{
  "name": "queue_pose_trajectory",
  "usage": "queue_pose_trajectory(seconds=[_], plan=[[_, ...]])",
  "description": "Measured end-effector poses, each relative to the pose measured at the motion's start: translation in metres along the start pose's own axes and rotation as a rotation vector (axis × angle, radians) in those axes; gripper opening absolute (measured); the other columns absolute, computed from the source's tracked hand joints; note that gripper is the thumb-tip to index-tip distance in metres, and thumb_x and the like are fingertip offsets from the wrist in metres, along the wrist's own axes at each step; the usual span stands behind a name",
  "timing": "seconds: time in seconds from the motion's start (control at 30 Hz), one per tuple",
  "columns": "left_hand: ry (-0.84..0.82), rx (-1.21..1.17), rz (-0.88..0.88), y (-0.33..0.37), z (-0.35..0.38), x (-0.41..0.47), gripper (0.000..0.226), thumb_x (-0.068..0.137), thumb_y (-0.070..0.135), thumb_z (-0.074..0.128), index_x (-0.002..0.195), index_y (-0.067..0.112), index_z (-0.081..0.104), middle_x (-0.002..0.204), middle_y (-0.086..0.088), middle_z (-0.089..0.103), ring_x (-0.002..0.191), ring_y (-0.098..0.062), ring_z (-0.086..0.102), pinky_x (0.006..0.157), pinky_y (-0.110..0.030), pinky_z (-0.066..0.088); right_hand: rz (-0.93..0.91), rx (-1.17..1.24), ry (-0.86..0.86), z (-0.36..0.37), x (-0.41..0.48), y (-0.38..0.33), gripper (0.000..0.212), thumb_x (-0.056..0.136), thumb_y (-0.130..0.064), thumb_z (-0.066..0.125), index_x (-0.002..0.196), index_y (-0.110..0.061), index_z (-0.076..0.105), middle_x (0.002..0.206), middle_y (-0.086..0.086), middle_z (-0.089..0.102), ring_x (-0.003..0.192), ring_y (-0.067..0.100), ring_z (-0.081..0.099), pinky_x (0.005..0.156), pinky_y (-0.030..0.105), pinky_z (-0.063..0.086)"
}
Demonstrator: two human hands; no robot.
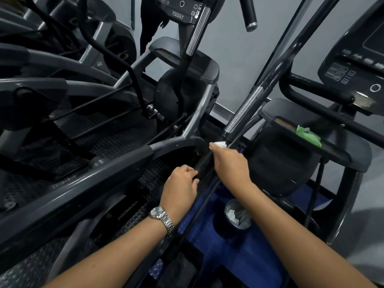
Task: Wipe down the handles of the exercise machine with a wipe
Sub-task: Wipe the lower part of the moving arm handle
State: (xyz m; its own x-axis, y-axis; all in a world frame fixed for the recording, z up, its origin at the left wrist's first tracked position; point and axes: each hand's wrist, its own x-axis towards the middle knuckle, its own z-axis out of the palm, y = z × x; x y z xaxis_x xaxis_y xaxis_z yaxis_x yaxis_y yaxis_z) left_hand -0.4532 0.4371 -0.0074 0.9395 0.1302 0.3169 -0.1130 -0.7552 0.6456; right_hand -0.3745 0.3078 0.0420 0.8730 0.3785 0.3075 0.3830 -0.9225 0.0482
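Observation:
A long black handle bar [268,80] of the exercise machine runs diagonally from the upper right down to the lower middle, with a silver grip section [245,109] partway along. My right hand [230,163] is closed around the bar just below that silver section, pressing a white wipe [220,144] against it; only a corner of the wipe shows above my fingers. My left hand [182,181], with a silver watch on the wrist, grips the same bar a little lower.
A green cloth or packet [308,135] lies on the machine's dark tray at right. A round bin [238,217] holding crumpled white wipes stands on the blue floor below. Another machine's frame, console [180,7] and silver-banded handle [199,30] crowd the left and top.

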Motion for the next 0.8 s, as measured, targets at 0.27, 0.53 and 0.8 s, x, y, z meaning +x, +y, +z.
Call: queue_pose_trajectory(seconds=[0.27,0.53,0.8], plan=[[-0.008,-0.002,-0.001,0.0,-0.001,-0.001,0.031,0.092,0.025,0.056,0.12,0.014,0.064,0.115,0.006,0.06,0.108,-0.009,0.053,0.089,-0.018,0.04,0.024,-0.007,-0.01,-0.001,-0.001,-0.004,0.03,0.093,-0.003,0.042,0.118,-0.015,0.052,0.067,0.007,0.056,0.064,0.035,0.063,0.05,0.032,0.038],[-0.011,0.001,-0.001,0.001,-0.001,-0.001,0.03,0.092,0.025,0.056,0.119,0.014,0.064,0.115,0.006,0.06,0.107,-0.009,0.053,0.088,-0.017,0.04,-0.022,0.083,0.151,-0.002,0.012,0.013,0.039,0.09,0.0,0.051,0.124,-0.016,0.058,0.072,0.014,0.068,0.062,0.036,0.064,0.055,0.037,0.05],[0.001,-0.006,-0.002,0.001,-0.001,-0.001,0.03,0.093,0.024,0.056,0.119,0.014,0.064,0.115,0.007,0.06,0.107,-0.009,0.052,0.089,-0.017,0.04,-0.095,0.235,0.406,0.008,0.001,0.04,0.039,0.084,0.0,0.065,0.117,-0.018,0.068,0.078,0.005,0.073,0.061,0.025,0.066,0.05,0.034,0.054]])
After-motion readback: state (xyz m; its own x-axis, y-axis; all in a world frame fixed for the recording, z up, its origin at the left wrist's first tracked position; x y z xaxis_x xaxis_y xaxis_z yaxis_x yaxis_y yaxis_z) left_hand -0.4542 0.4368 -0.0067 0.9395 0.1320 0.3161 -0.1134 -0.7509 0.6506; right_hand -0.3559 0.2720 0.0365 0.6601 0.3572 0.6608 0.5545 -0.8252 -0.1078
